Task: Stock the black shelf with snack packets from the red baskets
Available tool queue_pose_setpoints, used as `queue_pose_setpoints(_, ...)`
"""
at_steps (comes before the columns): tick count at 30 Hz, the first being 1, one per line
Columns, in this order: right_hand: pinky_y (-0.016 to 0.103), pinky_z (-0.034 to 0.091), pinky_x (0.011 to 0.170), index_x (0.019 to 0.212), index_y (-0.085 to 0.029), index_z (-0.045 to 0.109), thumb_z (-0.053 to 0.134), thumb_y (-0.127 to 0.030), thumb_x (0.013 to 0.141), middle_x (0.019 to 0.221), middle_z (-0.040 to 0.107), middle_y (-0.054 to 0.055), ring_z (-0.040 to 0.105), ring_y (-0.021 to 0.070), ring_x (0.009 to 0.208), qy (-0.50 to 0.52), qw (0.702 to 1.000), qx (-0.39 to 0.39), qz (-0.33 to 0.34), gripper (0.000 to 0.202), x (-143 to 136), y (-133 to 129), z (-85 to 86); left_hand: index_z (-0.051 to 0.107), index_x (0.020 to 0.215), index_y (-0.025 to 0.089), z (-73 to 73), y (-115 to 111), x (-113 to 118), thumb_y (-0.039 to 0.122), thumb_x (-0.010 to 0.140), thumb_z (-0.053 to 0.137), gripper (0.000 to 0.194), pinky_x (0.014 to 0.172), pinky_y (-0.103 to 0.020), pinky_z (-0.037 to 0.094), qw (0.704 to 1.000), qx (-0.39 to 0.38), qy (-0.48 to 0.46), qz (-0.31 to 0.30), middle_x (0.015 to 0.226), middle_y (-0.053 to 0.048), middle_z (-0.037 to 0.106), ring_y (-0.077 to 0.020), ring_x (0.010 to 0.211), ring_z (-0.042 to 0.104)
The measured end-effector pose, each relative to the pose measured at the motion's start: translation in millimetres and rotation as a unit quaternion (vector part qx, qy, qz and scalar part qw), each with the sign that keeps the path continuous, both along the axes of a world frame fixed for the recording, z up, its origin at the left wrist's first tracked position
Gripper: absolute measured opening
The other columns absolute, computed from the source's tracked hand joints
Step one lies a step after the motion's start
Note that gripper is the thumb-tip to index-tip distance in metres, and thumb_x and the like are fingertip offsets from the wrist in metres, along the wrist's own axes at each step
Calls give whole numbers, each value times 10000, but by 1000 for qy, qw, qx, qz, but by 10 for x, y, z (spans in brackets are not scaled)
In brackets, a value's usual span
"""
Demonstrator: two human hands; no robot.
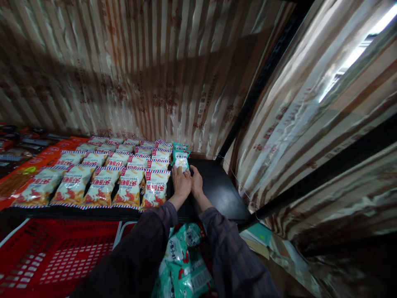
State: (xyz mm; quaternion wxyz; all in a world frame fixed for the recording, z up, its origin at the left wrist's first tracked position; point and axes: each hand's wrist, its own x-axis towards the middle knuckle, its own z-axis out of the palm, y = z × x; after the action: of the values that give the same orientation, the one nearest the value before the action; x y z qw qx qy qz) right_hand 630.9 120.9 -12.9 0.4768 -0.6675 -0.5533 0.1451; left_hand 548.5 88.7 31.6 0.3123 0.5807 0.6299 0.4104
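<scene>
A small green-and-white snack bag [181,156] stands near the right end of the black shelf, in front of another green bag whose top edge shows behind it. My left hand [182,182] has its fingers over the lower front of this bag, closed on it. Close beside it, my right hand [197,181] is curled at the bag's lower right edge; its fingertips are partly hidden. Left of my hands, white snack bags with red lettering [155,187] stand in rows. Below, between my forearms, lie several green snack bags [186,260].
Orange snack bags [46,157] lie on the shelf's left. A red basket [77,252] sits below the front edge. The bare black shelf surface [221,190] extends right of my hands to a dark post [248,99]. Striped plastic sheeting [173,74] hangs behind.
</scene>
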Motion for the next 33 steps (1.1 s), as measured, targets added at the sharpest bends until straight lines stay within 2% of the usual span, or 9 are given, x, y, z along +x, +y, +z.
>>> queue_pose_setpoints(5,345,484,831,1065,-209,627,488,-304,806,1003,690,65,630,201,902,22,999,23,33,309,-86,-468,165,554,1146,84,132,-408,-114,184,872,355,354,1090,-325,268,999,20,-18,-47,1329,-168,501,-208,1292,397)
queue_pose_setpoints(8,343,488,831,1043,-198,643,466,-272,806,1016,686,68,632,199,896,54,994,54,75,305,-184,-932,273,585,1085,165,199,-805,-260,208,865,374,308,990,-317,395,995,36,-40,-80,1153,-91,631,-184,1092,566)
queue_pose_setpoints(10,341,495,828,1069,-194,635,459,-253,805,1030,679,71,631,199,916,69,991,59,98,322,-250,-1300,285,583,1076,164,169,-1110,-380,215,851,382,306,942,-313,431,988,43,-78,-125,1111,-86,645,-182,1033,591)
queue_pose_setpoints(14,360,482,875,1027,-206,655,421,-211,821,1030,680,73,619,198,969,39,993,47,102,312,-354,-1991,57,583,1077,152,-168,-1656,-629,236,832,393,321,913,-295,456,979,10,-80,-187,1066,-91,656,-171,976,616)
queue_pose_setpoints(17,388,454,931,1034,-198,655,425,-197,812,1048,678,86,602,213,1019,-20,995,7,100,320,-414,-2325,-257,614,1062,129,-552,-1936,-785,200,799,414,337,1021,-303,372,982,-41,30,-180,1165,-121,619,-197,1131,549)
queue_pose_setpoints(20,424,408,988,1109,-143,625,468,-187,775,1175,619,140,536,257,1145,-79,994,-52,58,372,-475,-2488,-535,523,1236,56,-853,-2135,-893,170,766,448,490,1111,-316,234,967,-110,158,-167,1370,-172,460,-234,1321,361)
queue_pose_setpoints(23,438,381,1010,1164,-112,593,487,-172,762,1228,581,172,503,281,1189,-100,989,-103,45,420,-546,-2548,-693,474,1290,35,-988,-2280,-958,150,755,449,548,1112,-288,223,955,-139,181,-191,1422,-171,395,-225,1347,316)
queue_pose_setpoints(27,434,403,986,1126,-99,615,494,-193,763,1182,604,188,538,296,1143,-78,988,-116,57,394,-636,-2580,-747,500,1278,79,-1003,-2383,-1022,157,760,461,526,1109,-282,229,955,-140,170,-200,1433,-139,391,-213,1348,316)
queue_pose_setpoints(33,401,428,946,1019,-169,648,503,-232,767,1051,657,133,587,264,1041,-53,993,-95,43,297,-679,-2654,-717,582,1189,124,-981,-2480,-1112,129,746,478,455,1110,-301,241,959,-129,153,-200,1426,-115,406,-221,1351,310)
